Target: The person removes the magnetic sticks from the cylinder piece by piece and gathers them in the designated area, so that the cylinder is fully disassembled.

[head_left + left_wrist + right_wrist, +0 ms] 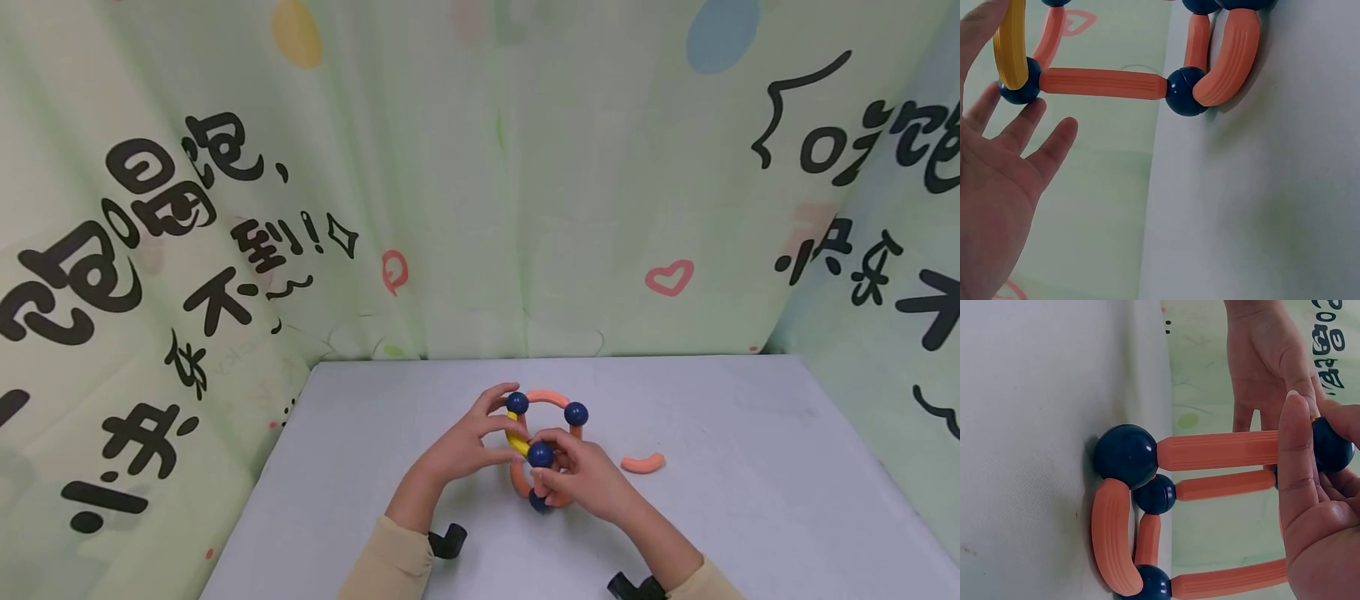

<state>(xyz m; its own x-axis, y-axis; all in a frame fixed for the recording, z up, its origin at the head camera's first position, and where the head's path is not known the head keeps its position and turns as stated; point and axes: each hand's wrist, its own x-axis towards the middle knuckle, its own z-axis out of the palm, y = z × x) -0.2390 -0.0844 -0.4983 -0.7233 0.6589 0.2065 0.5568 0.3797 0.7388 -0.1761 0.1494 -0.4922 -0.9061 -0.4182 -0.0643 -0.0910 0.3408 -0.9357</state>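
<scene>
Yellow rod (518, 445). Head view: just right of left hand (468, 442), the nearer one, whose half-curled fingers hold it; long axis from far ball (517, 402) toward near ball (540, 454), left of right hand (585, 477). Left wrist view: fingertips (1035, 109) at far ball. Right wrist view: near ball pinched by right thumb and finger.

Glossy, plastic-looking blue balls (1125, 456); ribbed, matt orange rods (1104, 83)

A printed green curtain (555, 183) hangs behind a white table (765, 483).
</scene>
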